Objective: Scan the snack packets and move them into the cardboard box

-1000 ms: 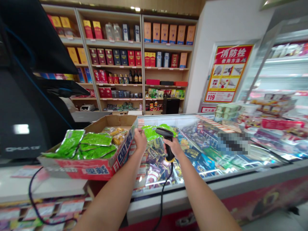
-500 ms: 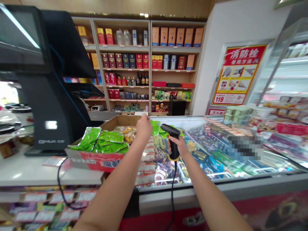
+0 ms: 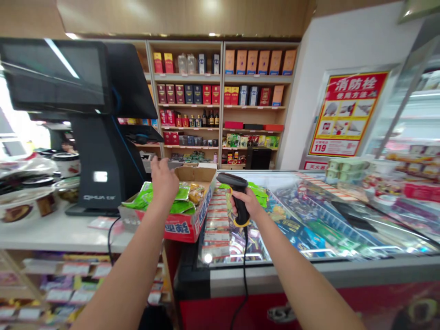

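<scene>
Two hands raised: left hand [image 3: 164, 180] lifted off carton, empty, fingers together and extended; right hand [image 3: 244, 206] wrapped around corded barcode scanner [image 3: 239, 201]. Cardboard carton [image 3: 182, 228] of green packets [image 3: 142, 199] sits on white tabletop [image 3: 58, 233].

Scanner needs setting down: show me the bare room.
For the scanner: white counter top is bare in front of the black POS terminal, left of the cardboard box. Crowded: the box, packed with green packets, and the bowls beyond the terminal.

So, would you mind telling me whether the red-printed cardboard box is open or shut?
Open: the red-printed cardboard box shows green foil packets lying uncovered inside.
</scene>
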`<state>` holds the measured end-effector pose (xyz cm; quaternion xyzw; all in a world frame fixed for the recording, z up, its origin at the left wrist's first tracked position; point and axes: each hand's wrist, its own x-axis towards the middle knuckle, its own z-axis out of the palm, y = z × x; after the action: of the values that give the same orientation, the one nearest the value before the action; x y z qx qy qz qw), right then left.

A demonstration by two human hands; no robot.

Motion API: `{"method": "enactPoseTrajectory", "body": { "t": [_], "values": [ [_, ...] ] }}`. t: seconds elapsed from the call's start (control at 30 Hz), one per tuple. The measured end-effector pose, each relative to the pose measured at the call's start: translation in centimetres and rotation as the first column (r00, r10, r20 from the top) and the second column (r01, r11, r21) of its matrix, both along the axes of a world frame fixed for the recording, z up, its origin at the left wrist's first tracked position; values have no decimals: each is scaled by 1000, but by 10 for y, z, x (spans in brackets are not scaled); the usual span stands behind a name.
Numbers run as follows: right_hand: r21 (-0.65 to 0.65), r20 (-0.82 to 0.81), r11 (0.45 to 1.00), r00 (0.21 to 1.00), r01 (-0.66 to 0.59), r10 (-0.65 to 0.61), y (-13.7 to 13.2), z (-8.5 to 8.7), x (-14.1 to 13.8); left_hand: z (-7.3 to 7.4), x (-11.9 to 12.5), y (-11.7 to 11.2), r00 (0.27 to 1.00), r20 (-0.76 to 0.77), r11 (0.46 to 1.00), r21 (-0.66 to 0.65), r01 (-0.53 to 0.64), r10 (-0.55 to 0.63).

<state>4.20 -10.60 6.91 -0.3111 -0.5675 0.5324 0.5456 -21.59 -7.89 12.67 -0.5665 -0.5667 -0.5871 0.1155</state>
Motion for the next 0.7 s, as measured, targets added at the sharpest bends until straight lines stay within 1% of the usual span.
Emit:
{"method": "enactPoseTrajectory", "body": {
  "t": [0.07,0.1,0.13,0.2,0.23,0.27,0.33,0.4,0.47,0.5,0.57,0.6,0.63,0.7],
  "values": [
    [-13,-19,999,999,46,-46,5,-7,10,-11,33,-3,991,-69,991,62,119,-115],
    [-20,-33,997,997,71,-72,8,-12,17,-19,53,-3,976,-114,980,61,192,-184],
    [-27,-50,995,994,100,-102,12,-17,25,-27,75,-1,952,-166,964,34,265,-256],
    [-46,-88,986,982,163,-166,20,-28,43,-47,119,8,886,-250,921,-94,379,-390],
    [-60,-107,979,974,196,-202,24,-34,53,-57,139,16,866,-265,904,-184,386,-424],
    [-75,-119,973,967,218,-226,29,-39,64,-68,156,26,862,-268,891,-279,358,-431],
    [-95,-151,952,941,291,-303,40,-46,87,-89,182,51,894,-250,860,-455,232,-373],
    [-130,-180,926,910,354,-373,52,-50,109,-107,195,80,927,-243,805,-585,96,-286],
    [-192,-153,915,910,355,-385,69,-52,130,-120,198,108,940,-255,755,-656,4,-227],
    [-220,-126,915,920,339,-372,78,-53,140,-125,197,121,941,-264,740,-672,-21,-213],
    [-247,-36,907,932,342,-361,101,-56,157,-133,192,146,943,-264,718,-695,-39,-204],
    [-245,19,898,927,366,-373,113,-59,164,-136,190,158,944,-253,704,-710,-33,-211],
    [-233,79,881,911,412,-405,126,-61,170,-139,188,169,945,-239,685,-728,-22,-224],
    [-212,149,858,883,467,-444,153,-68,180,-145,187,188,938,-225,646,-763,-1,-264]
  ]
}}
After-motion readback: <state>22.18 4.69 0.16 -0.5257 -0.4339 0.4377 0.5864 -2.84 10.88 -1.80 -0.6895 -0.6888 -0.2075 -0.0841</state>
